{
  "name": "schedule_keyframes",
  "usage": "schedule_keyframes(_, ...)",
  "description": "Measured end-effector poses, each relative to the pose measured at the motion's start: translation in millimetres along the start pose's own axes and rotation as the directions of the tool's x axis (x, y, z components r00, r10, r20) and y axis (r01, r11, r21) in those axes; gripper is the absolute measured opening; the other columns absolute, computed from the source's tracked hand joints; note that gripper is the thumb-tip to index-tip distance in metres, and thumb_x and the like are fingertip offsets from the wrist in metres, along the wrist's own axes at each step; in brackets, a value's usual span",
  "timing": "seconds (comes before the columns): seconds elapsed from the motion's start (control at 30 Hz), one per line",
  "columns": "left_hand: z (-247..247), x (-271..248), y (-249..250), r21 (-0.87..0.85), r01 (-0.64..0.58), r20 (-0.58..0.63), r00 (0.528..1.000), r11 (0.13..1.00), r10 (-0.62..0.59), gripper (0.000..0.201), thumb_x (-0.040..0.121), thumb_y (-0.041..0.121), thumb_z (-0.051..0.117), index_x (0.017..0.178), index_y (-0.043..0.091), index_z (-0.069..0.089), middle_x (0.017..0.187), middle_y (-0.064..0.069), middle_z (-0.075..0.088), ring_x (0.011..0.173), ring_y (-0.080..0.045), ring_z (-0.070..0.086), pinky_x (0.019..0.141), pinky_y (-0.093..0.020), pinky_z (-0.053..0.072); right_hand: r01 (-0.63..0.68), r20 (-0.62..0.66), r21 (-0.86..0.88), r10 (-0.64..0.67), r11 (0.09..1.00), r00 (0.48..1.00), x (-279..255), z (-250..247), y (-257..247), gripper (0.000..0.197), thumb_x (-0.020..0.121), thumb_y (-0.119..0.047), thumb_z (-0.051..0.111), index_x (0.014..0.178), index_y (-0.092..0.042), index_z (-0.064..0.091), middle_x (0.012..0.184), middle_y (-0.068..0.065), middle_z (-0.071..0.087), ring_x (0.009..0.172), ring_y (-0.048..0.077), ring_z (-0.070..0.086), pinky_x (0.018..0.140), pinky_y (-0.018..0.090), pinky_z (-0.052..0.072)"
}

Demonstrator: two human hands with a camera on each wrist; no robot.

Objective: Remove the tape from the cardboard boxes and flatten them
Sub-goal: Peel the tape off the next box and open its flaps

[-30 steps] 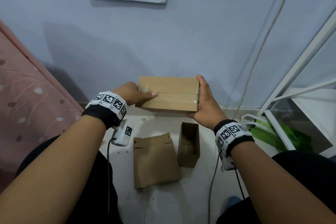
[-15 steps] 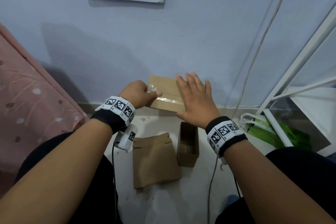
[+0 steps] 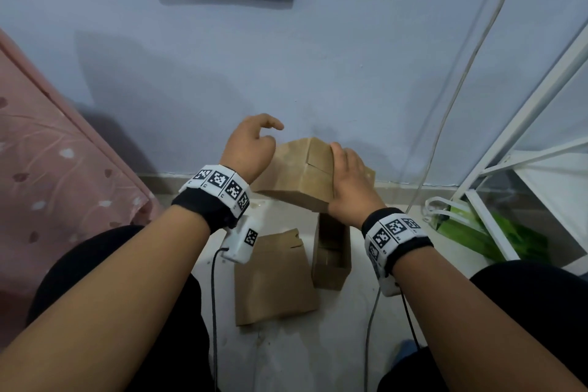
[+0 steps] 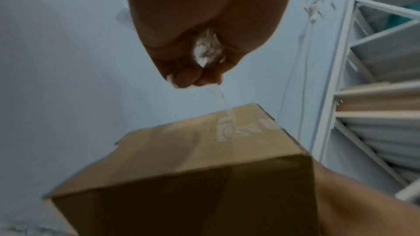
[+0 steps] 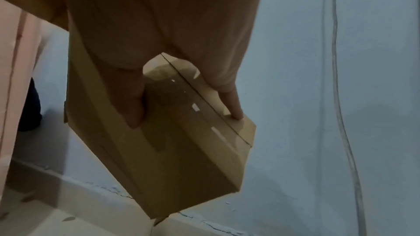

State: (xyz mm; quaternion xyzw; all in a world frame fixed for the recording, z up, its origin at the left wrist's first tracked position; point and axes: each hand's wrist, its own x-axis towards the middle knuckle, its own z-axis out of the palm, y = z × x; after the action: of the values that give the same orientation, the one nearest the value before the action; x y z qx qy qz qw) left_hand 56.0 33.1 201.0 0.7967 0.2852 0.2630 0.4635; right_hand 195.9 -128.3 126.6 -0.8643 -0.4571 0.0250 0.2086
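I hold a brown cardboard box [image 3: 299,175] tilted above the floor, close to the wall. My right hand [image 3: 346,175] grips its right end, thumb and fingers curled round it [image 5: 185,117]. A strip of clear tape [image 5: 193,109] still covers the seam on that side of the box [image 5: 181,159]. My left hand [image 3: 267,134] is raised just left of the box and pinches a crumpled wad of clear tape [image 4: 206,49]. A thin strand of tape [image 4: 223,103] runs from the fingers down to the box's [image 4: 193,177] top edge.
On the floor below lie a flattened box [image 3: 273,277] and an open box [image 3: 331,251]. A white metal rack [image 3: 509,149] and a green bag [image 3: 477,232] stand at the right. A cable [image 3: 445,105] hangs on the wall. Pink bedding [image 3: 47,169] lies at the left.
My left hand has peeled the tape off the top seam and lifted it up and away. The right hand went from lying flat on the box to gripping its end, and the box tilted.
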Motion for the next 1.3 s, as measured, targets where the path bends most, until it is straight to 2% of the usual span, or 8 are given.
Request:
schedule_keyframes(0.1,-5,2,0,-0.103,0.069,-0.113,0.990,0.992,-0.080,0.039,0.073,0.012,0.041,0.089,0.039,0.064,0.126,0.005,0.055,0.104,-0.036,0.062,0.095,-0.047,0.053,0.001,-0.045,0.059,0.002,0.998,0.999,1,-2,4,0.120,0.067,-0.014,0.082,0.154,-0.029,0.000,0.145,0.003,0.023,0.141,0.028,0.024,0.114,0.059,0.032)
schedule_keyframes(0.3,-23,14,-2,-0.245,0.134,-0.242,0.950,0.960,-0.195,0.038,0.083,0.005,0.050,0.112,0.029,0.057,0.134,-0.004,0.042,0.107,-0.020,0.058,0.081,-0.026,0.045,-0.120,-0.018,0.113,0.123,0.986,0.992,-4,-6,18,0.120,0.067,-0.017,0.081,0.157,-0.023,0.001,0.148,0.006,0.023,0.143,0.029,0.025,0.114,0.058,0.034)
schedule_keyframes(0.53,-22,11,5,-0.306,0.150,-0.130,0.972,0.940,-0.197,0.045,0.083,0.005,0.054,0.121,0.029,0.060,0.136,0.000,0.048,0.122,-0.016,0.048,0.093,-0.029,0.036,-0.076,-0.016,0.182,0.081,0.980,0.997,-7,-4,12,0.128,0.065,-0.022,0.088,0.158,-0.020,0.001,0.149,0.006,0.024,0.143,0.028,0.025,0.116,0.048,0.034)
schedule_keyframes(0.73,-19,6,15,-0.401,0.204,-0.025,0.972,0.893,-0.233,0.067,0.057,0.012,0.043,0.120,0.030,0.061,0.142,-0.005,0.045,0.127,-0.018,0.044,0.106,-0.036,0.037,-0.011,-0.055,0.222,0.024,0.975,0.998,-4,-2,11,0.127,0.067,-0.020,0.089,0.156,-0.030,-0.002,0.148,-0.004,0.020,0.143,0.025,0.024,0.118,0.048,0.034)
schedule_keyframes(0.83,-19,4,17,-0.453,0.206,0.028,0.976,0.868,-0.217,0.071,0.066,0.004,0.039,0.132,0.022,0.057,0.150,-0.009,0.037,0.133,-0.016,0.035,0.103,-0.031,0.030,0.018,-0.087,0.204,0.000,0.979,0.996,-4,-2,11,0.122,0.069,-0.017,0.086,0.157,-0.025,0.002,0.149,-0.001,0.023,0.142,0.025,0.025,0.118,0.044,0.032)
schedule_keyframes(0.97,-16,6,9,-0.436,0.132,-0.009,0.989,0.890,-0.151,0.064,0.085,-0.018,0.038,0.128,0.025,0.058,0.150,-0.008,0.039,0.113,-0.011,0.059,0.095,-0.033,0.054,0.016,-0.170,0.012,-0.014,1.000,0.985,-4,-5,7,0.119,0.063,-0.025,0.085,0.155,-0.024,0.008,0.143,0.004,0.033,0.135,0.027,0.033,0.110,0.052,0.035)
schedule_keyframes(1.17,-13,7,4,-0.456,0.068,-0.015,0.996,0.887,-0.084,0.045,0.082,-0.027,0.054,0.115,0.004,0.059,0.134,-0.015,0.053,0.084,-0.038,0.075,0.077,-0.045,0.063,-0.017,-0.143,-0.127,-0.001,0.992,0.990,-5,-7,3,0.122,0.062,-0.040,0.084,0.156,-0.025,0.008,0.143,0.004,0.033,0.136,0.028,0.032,0.107,0.051,0.030)
schedule_keyframes(1.3,-14,5,5,-0.267,0.056,-0.082,0.993,0.962,-0.081,0.047,0.076,0.007,0.086,0.116,0.011,0.061,0.121,-0.007,0.055,0.071,-0.028,0.071,0.063,-0.036,0.061,-0.031,-0.123,-0.135,0.014,0.990,0.992,-6,-8,1,0.124,0.060,-0.040,0.085,0.156,-0.025,0.008,0.142,0.004,0.035,0.135,0.028,0.034,0.107,0.051,0.033)
